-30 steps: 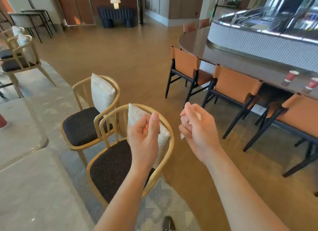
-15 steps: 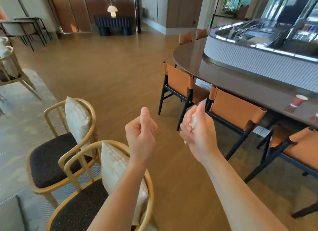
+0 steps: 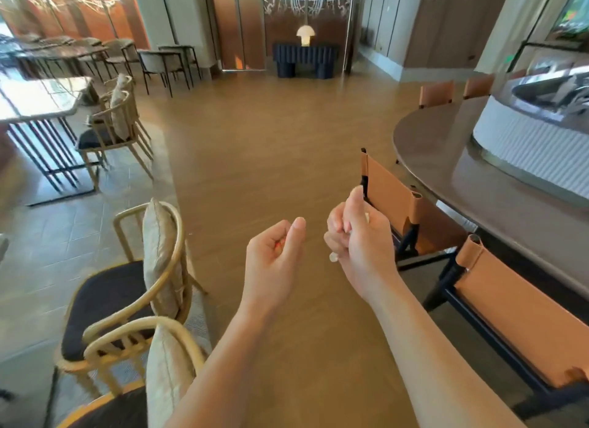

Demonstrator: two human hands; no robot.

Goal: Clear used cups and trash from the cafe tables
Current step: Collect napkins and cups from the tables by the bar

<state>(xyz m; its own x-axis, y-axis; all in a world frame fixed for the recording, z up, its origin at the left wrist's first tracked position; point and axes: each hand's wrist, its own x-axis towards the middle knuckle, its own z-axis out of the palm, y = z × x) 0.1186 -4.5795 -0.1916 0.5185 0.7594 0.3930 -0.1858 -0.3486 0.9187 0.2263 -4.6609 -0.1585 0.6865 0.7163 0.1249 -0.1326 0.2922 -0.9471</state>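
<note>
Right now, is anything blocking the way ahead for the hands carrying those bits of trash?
Nothing visible does. The left hand holds a red scrap, the right hand a white scrap, over open wood floor; chairs stand only at the sides. No bin is in view.

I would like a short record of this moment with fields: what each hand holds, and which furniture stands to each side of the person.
left hand: fingers curled round a small red thing, mostly hidden
right hand: grips a white crumpled scrap, kind unclear
left side: wooden armchairs with cushions
right side: curved counter, orange-backed chairs
far wall: lamp on a dark console
</note>
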